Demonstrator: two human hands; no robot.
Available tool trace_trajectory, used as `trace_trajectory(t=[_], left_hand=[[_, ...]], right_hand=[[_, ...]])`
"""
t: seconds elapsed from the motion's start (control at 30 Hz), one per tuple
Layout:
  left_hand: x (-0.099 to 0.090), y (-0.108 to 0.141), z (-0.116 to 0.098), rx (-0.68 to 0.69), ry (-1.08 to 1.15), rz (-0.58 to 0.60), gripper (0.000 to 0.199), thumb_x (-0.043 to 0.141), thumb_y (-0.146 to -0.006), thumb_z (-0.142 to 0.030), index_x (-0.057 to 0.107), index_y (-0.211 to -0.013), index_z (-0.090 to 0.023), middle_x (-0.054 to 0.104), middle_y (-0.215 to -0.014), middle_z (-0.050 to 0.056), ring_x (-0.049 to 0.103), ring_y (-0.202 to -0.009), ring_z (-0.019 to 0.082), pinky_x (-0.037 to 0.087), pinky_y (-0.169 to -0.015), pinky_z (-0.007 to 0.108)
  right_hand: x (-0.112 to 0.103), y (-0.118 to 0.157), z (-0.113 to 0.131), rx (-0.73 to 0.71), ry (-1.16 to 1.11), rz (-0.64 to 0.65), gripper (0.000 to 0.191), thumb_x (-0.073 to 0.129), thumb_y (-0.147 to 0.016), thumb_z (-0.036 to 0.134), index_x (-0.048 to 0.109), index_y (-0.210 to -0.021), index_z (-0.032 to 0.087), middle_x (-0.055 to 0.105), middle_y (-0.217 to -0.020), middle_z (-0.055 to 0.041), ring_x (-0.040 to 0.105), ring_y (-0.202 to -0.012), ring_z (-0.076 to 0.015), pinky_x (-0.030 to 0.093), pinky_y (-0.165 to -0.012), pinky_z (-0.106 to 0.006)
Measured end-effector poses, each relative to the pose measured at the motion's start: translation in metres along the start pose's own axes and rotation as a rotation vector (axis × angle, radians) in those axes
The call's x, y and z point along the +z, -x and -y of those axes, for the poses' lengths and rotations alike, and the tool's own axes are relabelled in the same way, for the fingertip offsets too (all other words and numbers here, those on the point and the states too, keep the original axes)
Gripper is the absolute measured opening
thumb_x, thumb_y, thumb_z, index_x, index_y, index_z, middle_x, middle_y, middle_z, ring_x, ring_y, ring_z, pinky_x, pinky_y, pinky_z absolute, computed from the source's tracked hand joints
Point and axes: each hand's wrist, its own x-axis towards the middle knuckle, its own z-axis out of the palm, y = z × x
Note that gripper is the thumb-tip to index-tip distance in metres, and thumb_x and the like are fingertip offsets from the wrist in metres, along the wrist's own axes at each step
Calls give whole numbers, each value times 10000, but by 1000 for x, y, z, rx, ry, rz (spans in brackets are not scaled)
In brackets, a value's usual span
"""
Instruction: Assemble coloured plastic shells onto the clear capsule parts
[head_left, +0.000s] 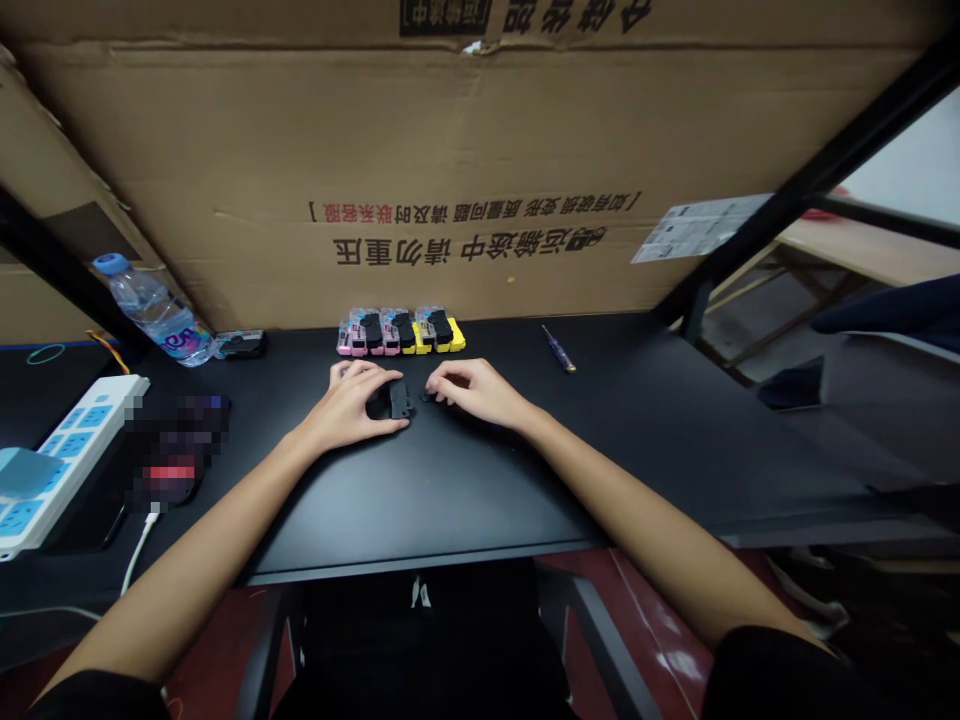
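Note:
My left hand (352,405) is closed around a small dark plastic casing (400,400), thumb on its near side and fingers on its far side, low at the black tabletop. Just to the right, my right hand (472,390) has its fingertips pinched at a small dark piece (427,396), mostly hidden by the fingers. A narrow gap separates the two hands. Right behind them stands a row of several small plastic cases (401,332) in pink and yellow with black and clear parts. A slim screwdriver (559,350) lies farther right.
A water bottle (161,315) leans at the back left beside a black and clear case (241,345). At left lie a white power strip (71,460) and a phone (180,450) with a white cable (139,550). A cardboard sheet (450,130) walls the back of the table (420,500).

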Motion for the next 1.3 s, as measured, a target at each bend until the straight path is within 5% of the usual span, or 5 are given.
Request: trace_trajectory(t=[0.13, 0.47, 0.6, 0.8, 1.3], left_hand=[[1, 0, 0, -2, 1, 1, 689, 803, -844, -608, 645, -1418, -261, 700, -1337, 110, 532, -1343, 349, 278, -1191, 548], [1, 0, 2, 10, -5, -14, 690, 814, -844, -594, 645, -1419, -253, 716, -1324, 110, 553, -1330, 344, 274, -1186, 544], [3, 0, 3, 12, -9, -27, 690, 824, -836, -589, 648, -1415, -257, 723, -1315, 107, 558, -1329, 345, 276, -1189, 544], [2, 0, 1, 42, -15, -62, 692, 842, -826, -565, 651, -1404, -236, 733, -1307, 113, 575, -1315, 335, 278, -1188, 535], [-3, -1, -6, 132, -44, -82, 658, 791, -879, -504, 611, -1477, -299, 711, -1415, 90, 558, -1352, 330, 254, -1199, 539]], right_hand=[[-4, 0, -5, -102, 123, -94, 265, 639, -976, 392, 790, -971, 175, 757, -864, -57, 661, -743, -186, 517, -720, -319], [9, 1, -11, -155, 286, 59, 221, 666, -974, 301, 776, -1127, 186, 685, -1073, -100, 657, -894, -219, 532, -830, -361], [11, 0, -11, -62, 118, 84, 151, 703, -930, 311, 728, -1007, 184, 698, -909, -47, 612, -743, -177, 526, -735, -327], [19, 0, -3, 60, -312, 86, 379, 833, -824, 491, 733, -1006, 174, 736, -870, -32, 669, -792, -182, 562, -822, -359], [34, 2, 3, 119, -542, 84, 467, 900, -774, 476, 593, -1015, 221, 692, -810, 22, 676, -710, -147, 552, -735, -319]])
